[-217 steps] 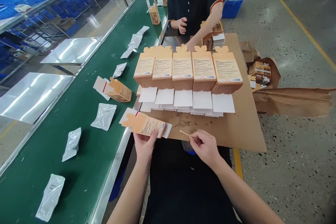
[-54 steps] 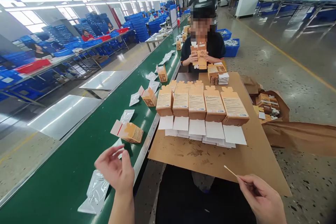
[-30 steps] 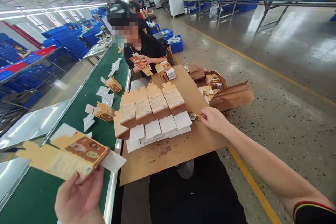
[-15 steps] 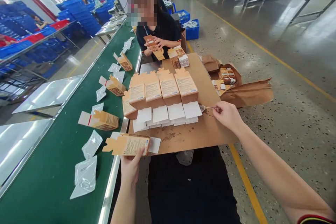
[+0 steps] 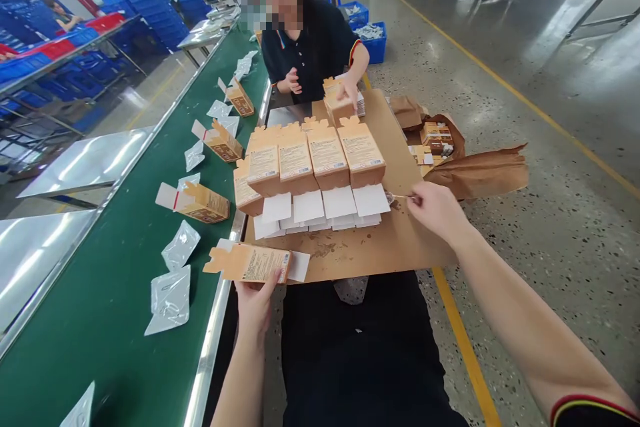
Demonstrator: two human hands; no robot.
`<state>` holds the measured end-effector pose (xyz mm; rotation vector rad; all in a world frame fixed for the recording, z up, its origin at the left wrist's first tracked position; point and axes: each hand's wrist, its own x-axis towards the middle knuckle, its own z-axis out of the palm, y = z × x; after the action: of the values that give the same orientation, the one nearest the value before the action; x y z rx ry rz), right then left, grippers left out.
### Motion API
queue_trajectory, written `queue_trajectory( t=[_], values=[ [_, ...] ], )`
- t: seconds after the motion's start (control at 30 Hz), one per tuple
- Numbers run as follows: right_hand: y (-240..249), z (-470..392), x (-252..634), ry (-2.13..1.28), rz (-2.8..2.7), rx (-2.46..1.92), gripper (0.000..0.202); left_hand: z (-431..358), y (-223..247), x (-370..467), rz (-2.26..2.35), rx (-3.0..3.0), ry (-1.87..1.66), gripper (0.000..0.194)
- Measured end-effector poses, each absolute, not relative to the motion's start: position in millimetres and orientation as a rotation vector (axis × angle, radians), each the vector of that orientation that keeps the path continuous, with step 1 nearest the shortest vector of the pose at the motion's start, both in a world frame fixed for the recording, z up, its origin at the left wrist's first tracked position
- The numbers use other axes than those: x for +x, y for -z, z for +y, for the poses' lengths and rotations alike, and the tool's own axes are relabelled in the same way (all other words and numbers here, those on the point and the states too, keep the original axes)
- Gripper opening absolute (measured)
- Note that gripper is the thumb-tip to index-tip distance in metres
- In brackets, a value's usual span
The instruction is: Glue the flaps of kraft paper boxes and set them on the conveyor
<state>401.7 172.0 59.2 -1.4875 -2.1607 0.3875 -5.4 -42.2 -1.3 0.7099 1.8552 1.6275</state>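
My left hand (image 5: 257, 297) grips a small tan printed carton (image 5: 265, 263) by its near side, over the seam between conveyor and table. The carton lies level, with scalloped flaps to the left and a white flap to the right. Above the cardboard at the table's right side, my right hand (image 5: 437, 210) pinches a thin spoon-like thing (image 5: 399, 196); its shiny far end meets the stacked cartons, and its exact kind is unclear. Between my hands stand stacked cartons (image 5: 327, 163) with white flaps (image 5: 340, 203) hanging toward me.
On the green conveyor (image 5: 120, 280) at left lie silver-white pouches (image 5: 170, 300) and open cartons (image 5: 205, 203). A co-worker (image 5: 320, 47) across the table has a hand on another carton stack. A brown paper bag (image 5: 480, 170) holding cartons is right of the cardboard sheet (image 5: 360, 257).
The co-worker has put down the carton and now reaches to the far stack. Another pouch has appeared at the conveyor's near end. Both my hands keep their holds.
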Motion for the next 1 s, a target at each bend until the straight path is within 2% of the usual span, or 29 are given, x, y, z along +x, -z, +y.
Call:
queue_trajectory(
  t=[0.1,0.17,0.3,0.5,0.7,0.87,1.0],
  values=[
    [-46,121,408,-0.369,-1.792,-1.43,0.025,-43,7,2,1.812,0.604,-1.707,0.107],
    [-34,85,390,-0.473,-1.723,-1.284,0.022,-43,8,7,1.828,0.593,-1.715,0.106],
    [-7,39,314,-0.787,-1.892,-0.98,0.027,-43,7,13,1.83,0.571,-1.709,0.1],
    [21,49,235,-1.009,-2.198,-0.754,0.036,-44,6,20,1.832,0.56,-1.72,0.096],
    [22,64,243,-0.993,-2.234,-0.796,0.036,-43,13,29,1.858,0.512,-1.758,0.096],
    [16,57,264,-0.941,-1.989,-0.916,0.032,-43,14,43,1.912,0.555,-1.825,0.108],
    [10,46,284,-0.954,-1.876,-1.01,0.034,-48,12,54,2.09,0.72,-1.68,0.106]
  ],
)
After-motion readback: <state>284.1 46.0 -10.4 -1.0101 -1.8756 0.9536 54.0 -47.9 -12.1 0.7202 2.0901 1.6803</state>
